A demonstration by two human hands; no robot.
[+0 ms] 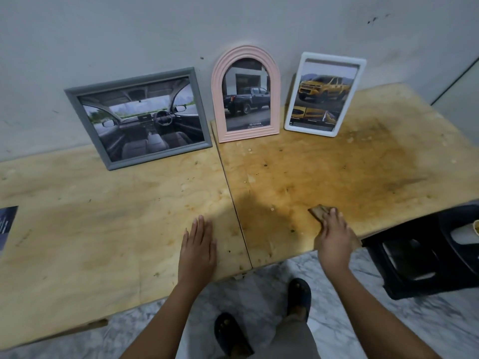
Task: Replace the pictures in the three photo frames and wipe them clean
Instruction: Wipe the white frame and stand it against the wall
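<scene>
Three photo frames lean against the wall at the back of the plywood table (103, 229). The grey frame (77, 110) on the left shows a car interior. A pink arched frame (219, 81) in the middle holds a dark pickup picture. On the right, a white frame (360, 73) shows a yellow truck. My left hand (198, 247) lies flat and empty on the table near its front edge. My right hand (334, 234) rests on a brown cloth (318, 211) lying on the table's stained right half.
A dark printed picture (6, 224) lies at the table's far left edge. A black plastic chair (425, 257) stands at the right, beside the table. Marble floor and my sandalled feet show below the table's front edge.
</scene>
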